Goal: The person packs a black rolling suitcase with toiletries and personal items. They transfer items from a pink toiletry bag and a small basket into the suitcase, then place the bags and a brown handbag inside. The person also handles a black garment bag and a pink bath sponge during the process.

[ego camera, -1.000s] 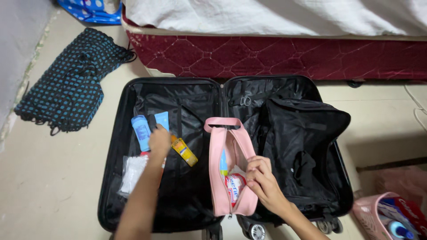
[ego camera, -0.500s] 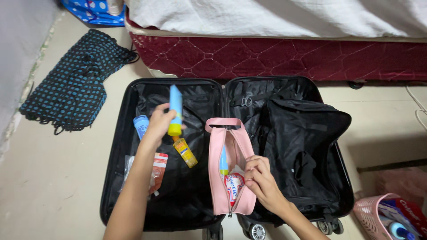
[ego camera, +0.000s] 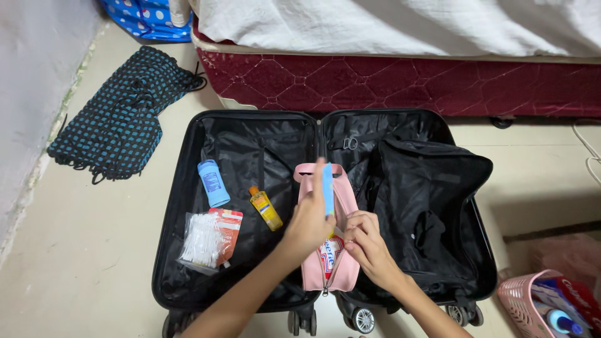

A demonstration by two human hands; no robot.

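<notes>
Head view: a light blue tube [ego camera: 328, 188] is gripped upright in the closed left hand [ego camera: 308, 224], directly above a pink pouch [ego camera: 325, 275] lying in an open black suitcase [ego camera: 188, 206]. The pouch's opening is pinched apart by the right hand [ego camera: 366, 241]. A blue bottle [ego camera: 213, 183], yellow bottle [ego camera: 265, 208] and cotton-swab packet [ego camera: 203, 241] are laid in the left half.

Left hand [ego camera: 308, 223] gripping, fingers curled; right hand [ego camera: 366, 241] pinching.
</notes>
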